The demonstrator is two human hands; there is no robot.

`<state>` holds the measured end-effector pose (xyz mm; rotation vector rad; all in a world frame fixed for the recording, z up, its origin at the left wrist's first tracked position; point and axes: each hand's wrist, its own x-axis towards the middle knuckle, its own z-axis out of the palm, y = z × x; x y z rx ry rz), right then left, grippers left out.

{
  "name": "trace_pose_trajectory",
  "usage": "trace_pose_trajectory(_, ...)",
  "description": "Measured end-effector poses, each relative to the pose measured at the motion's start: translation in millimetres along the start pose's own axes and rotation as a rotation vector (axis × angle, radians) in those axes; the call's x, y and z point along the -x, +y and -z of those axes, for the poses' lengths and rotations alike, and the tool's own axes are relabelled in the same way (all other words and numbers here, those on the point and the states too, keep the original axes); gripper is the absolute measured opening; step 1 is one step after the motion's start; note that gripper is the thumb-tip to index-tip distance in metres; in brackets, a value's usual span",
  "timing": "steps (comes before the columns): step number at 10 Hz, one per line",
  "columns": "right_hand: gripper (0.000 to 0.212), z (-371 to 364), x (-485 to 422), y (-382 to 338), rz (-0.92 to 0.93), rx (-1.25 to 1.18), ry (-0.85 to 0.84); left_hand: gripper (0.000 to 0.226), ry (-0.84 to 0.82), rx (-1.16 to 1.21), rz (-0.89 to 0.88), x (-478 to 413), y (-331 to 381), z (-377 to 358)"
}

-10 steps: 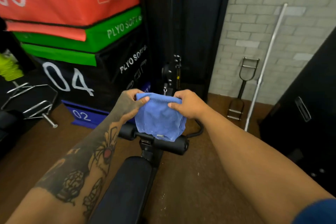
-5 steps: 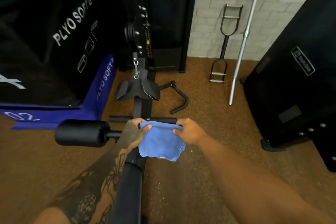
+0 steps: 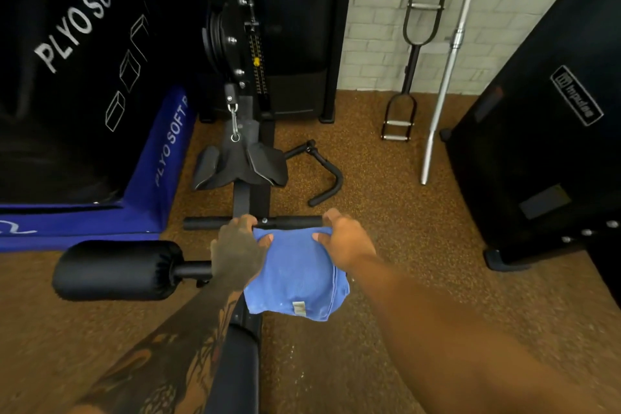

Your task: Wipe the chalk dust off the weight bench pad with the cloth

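A folded blue cloth [image 3: 295, 276] with a small white tag hangs in the air between both hands. My left hand [image 3: 237, 254] pinches its upper left corner and my right hand [image 3: 346, 240] pinches its upper right corner. The cloth is held above the front end of the bench. The black bench pad [image 3: 235, 376] shows only as a narrow strip at the bottom centre, partly hidden by my tattooed left forearm. A black foam leg roller [image 3: 114, 270] sticks out to the left of the bench frame.
Stacked plyo boxes, black over blue [image 3: 161, 158], stand at the left. A cable machine with footplates [image 3: 242, 161] is ahead, a curved handle [image 3: 326, 178] lies on the brown floor, a V-bar [image 3: 408, 77] and steel barbell [image 3: 447, 77] lean on the brick wall, and a black machine [image 3: 544, 131] stands at the right.
My view has tilted down and closer to the floor. Both hands keep their hold on the cloth and have lowered it toward the bench's front end.
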<state>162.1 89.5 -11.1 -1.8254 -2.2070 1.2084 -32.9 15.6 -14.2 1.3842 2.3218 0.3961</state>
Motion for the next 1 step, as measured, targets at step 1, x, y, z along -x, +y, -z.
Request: trace_pose_trajectory(1,0.049,7.4,6.1,-2.3,0.021,0.082,0.106,0.051,0.075,-0.152,-0.054,6.0,3.2,1.3)
